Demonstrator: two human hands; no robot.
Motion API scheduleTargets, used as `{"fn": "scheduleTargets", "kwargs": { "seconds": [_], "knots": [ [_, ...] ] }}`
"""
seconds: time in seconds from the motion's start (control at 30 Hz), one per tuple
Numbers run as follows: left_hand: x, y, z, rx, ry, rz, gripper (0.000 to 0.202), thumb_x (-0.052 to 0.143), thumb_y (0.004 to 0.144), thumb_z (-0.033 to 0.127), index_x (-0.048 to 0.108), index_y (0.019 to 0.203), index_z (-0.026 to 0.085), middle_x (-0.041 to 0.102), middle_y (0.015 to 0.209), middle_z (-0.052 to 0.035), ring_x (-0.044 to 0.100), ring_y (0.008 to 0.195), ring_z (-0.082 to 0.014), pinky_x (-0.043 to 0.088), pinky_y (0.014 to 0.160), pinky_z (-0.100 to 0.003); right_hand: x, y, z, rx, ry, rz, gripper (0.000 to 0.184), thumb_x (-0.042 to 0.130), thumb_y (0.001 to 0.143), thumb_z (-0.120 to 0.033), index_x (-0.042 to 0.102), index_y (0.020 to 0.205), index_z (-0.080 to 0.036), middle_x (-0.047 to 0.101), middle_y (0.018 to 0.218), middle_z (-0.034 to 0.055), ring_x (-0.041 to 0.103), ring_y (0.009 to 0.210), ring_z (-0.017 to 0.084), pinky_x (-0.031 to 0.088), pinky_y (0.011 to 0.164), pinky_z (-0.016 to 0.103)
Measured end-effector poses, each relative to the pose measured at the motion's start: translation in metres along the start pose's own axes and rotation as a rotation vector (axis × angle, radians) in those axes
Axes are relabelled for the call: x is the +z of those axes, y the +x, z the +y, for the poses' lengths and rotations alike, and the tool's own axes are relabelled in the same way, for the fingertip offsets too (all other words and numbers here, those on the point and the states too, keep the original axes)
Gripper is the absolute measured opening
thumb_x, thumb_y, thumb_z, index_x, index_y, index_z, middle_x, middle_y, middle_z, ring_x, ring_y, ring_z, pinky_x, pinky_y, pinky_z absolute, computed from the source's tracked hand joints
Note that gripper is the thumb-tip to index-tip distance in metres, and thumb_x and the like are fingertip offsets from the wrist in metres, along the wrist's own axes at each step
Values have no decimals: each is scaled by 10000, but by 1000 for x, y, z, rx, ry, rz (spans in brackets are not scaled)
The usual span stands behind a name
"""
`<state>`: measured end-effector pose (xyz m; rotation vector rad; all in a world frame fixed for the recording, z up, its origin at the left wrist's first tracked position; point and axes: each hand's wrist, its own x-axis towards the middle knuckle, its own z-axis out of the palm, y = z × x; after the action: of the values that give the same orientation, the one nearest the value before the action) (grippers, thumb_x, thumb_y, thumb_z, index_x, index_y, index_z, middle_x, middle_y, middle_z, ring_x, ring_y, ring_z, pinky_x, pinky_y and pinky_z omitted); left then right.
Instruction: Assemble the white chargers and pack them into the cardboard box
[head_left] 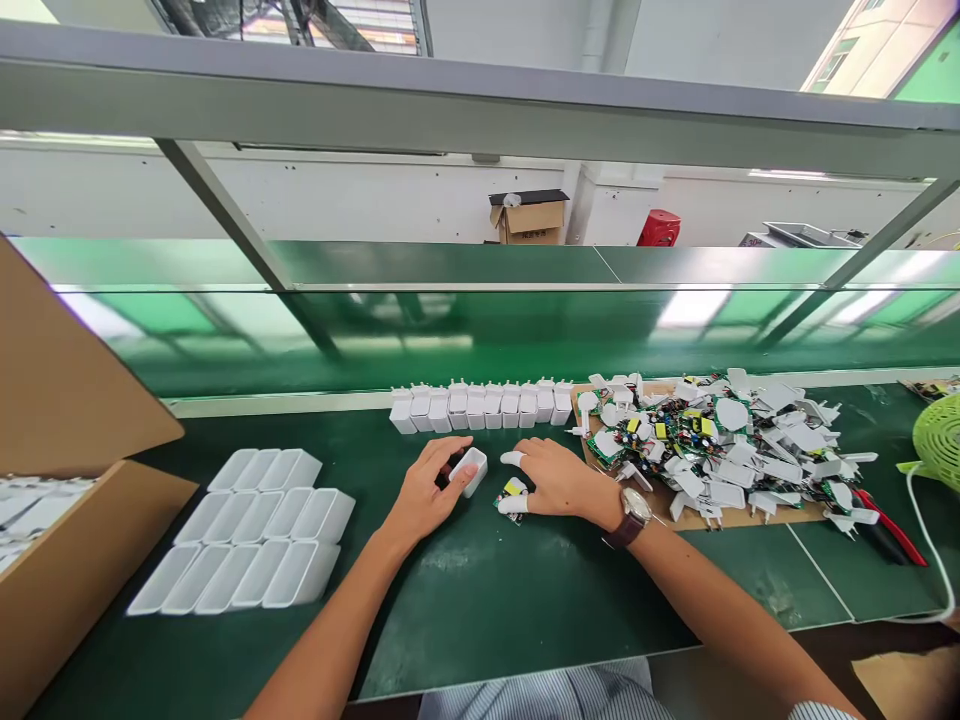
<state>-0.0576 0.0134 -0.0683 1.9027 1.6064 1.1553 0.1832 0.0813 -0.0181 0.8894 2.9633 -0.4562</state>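
The green bench mat [525, 600] fills the lower half of the frame. A green conveyor belt [480, 340] runs across the frame behind it.

An open cardboard box [67, 540] stands at the left edge. At right centre, a cardboard sheet [750, 518] carries a loose pile of circuit boards and white plug parts [712, 440].

Three rows of empty white housings [255, 530] lie flat at lower left, side by side and touching. A single row of upright white charger bodies [484, 405] stands at the far edge of the mat, at frame centre.

The left hand [427, 495] is at frame centre, with its fingers closed around one white housing [470, 470]. This housing is held just above the mat. Its long axis runs diagonally from lower left to upper right. The exposed end faces the right hand. Whether that end is the open one cannot be told.

The right hand [555, 480] lies just beside it, palm down. It pinches a small circuit board [514, 490] at the thumb tip, with the yellow component uppermost. The board lies close to the housing's exposed end. White finger cots [512, 458] cover the forefinger and thumb. A wristwatch [635, 508] sits on the right wrist.

A green fan [939, 440] is cut off by the right edge of the frame. A red-handled hand tool [892, 528] lies below it.
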Motion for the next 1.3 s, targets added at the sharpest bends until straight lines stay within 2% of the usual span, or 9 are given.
{"fn": "scheduleTargets", "kwargs": {
  "seconds": [0.13,0.27,0.43,0.57,0.7,0.9,1.03,1.17,1.3],
  "knots": [
    [0,0,3,-17,-79,-70,453,600,967,485,634,1323,207,669,1292,-136,667,905,-195,587,762,-331,-2,-20,13,-108,203,-16,694,822,816,-341,549,1432,-174,620,1354,164,548,1269,325,461,1045,432],
    [1,-2,6,-44,-159,-192,610,731,879,475,563,1402,210,621,1382,-154,661,863,-183,593,773,-337,6,-30,21,-67,277,-11,583,705,843,-127,589,1405,-226,649,1247,131,555,1250,290,482,1013,413],
    [-1,-4,6,-126,-224,-292,824,811,813,399,416,1519,244,557,1478,-154,664,885,-186,595,832,-371,14,-34,21,-101,383,143,521,711,823,-111,623,1319,-245,684,1125,84,596,1127,264,534,935,385],
    [-3,-3,9,-47,-197,-314,779,734,847,295,385,1543,267,540,1494,-139,647,998,-218,567,914,-402,13,-40,20,-86,389,425,439,654,850,-104,603,1265,-240,702,1116,75,615,1046,262,557,869,404],
    [4,-3,10,-53,-115,-228,771,724,853,293,380,1543,275,600,1377,-115,612,1112,-257,541,949,-419,13,-40,18,-91,311,668,489,597,879,-89,550,1333,-266,696,1162,81,622,1052,273,554,893,452],
    [8,-5,8,-169,-38,-193,925,890,714,522,455,1492,276,605,955,1,584,780,-172,537,732,-328,22,-39,19,-102,170,805,549,621,903,-102,484,1415,-247,676,1230,116,585,1076,289,547,913,489],
    [7,-8,13,-95,-233,-258,1083,916,694,493,318,1579,316,597,1249,-89,578,757,-138,550,674,-308,26,-40,22,-83,139,859,575,627,899,-88,473,1433,-235,660,1261,127,569,1123,301,544,933,502],
    [14,-8,20,-133,-213,-391,810,819,829,417,427,1527,293,688,1028,-31,579,655,-124,550,619,-285,25,-40,19,-96,126,904,597,636,883,-66,479,1437,-227,666,1249,129,579,1124,299,554,930,494],
    [21,-7,22,78,-44,-179,599,828,831,378,586,1369,273,694,1152,-77,651,1028,-251,587,907,-428,22,-43,12,-111,107,925,613,631,885,-54,472,1455,-216,665,1273,136,577,1122,295,563,933,493]
  ]
}}
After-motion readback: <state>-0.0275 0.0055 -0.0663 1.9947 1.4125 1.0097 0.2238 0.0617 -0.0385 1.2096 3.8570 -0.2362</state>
